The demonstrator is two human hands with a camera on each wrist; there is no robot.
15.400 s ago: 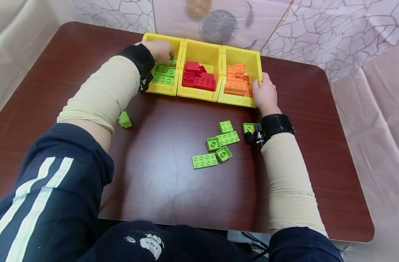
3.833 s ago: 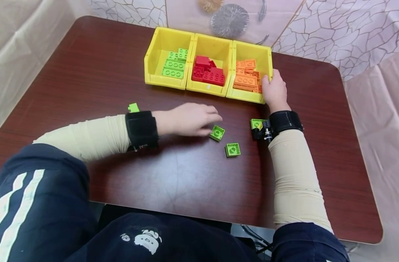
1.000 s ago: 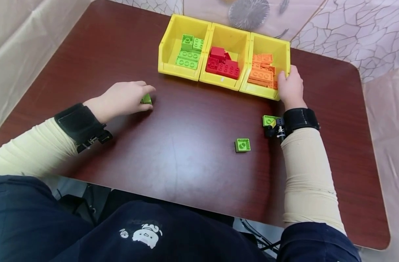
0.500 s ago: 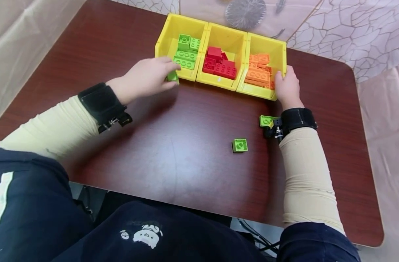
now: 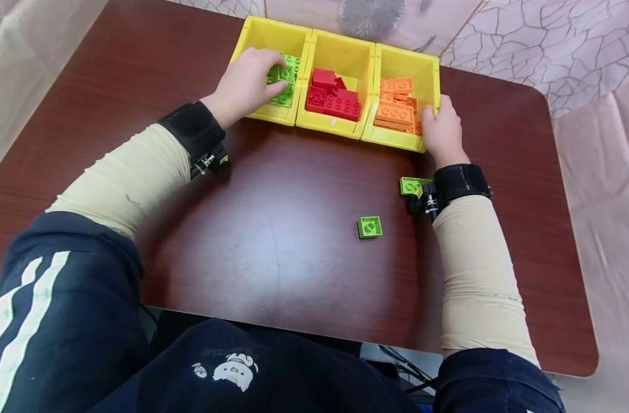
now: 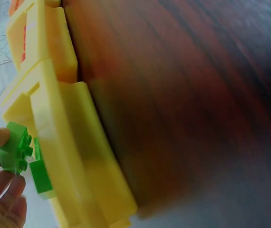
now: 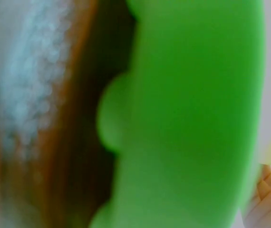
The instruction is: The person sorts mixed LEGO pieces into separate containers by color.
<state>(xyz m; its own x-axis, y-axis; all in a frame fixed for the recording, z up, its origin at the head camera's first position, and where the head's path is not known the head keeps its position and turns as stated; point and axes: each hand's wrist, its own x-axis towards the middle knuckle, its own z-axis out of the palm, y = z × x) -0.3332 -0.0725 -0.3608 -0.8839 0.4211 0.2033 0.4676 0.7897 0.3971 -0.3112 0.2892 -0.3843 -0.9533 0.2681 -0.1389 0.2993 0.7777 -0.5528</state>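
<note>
My left hand (image 5: pixel 244 86) is over the left yellow bin (image 5: pixel 273 113), pinching a green toy brick (image 6: pixel 13 147) between thumb and fingers. In the left wrist view the brick's studs face the bin wall, close to another green brick (image 6: pixel 41 176). Several green bricks (image 5: pixel 283 97) lie below the hand, partly hidden by it. My right hand (image 5: pixel 442 131) grips the outer side wall of the right yellow bin (image 5: pixel 392 138), thumb at the rim. A flat green brick (image 5: pixel 411 184) lies beside the right wrist and fills much of the right wrist view.
Red bricks (image 5: pixel 340 104) sit in the middle yellow bin (image 5: pixel 327 124), and orange bricks (image 5: pixel 394 113) in the right one. One square green brick (image 5: pixel 369 227) lies hollow side up on the brown table (image 5: pixel 294 275). A patterned cloth (image 5: pixel 567 51) hangs behind.
My left hand took the green brick from the table's left side and carried it right and away, over the left bin. Earlier, several green bricks left the table's middle. The right hand keeps its grip.
</note>
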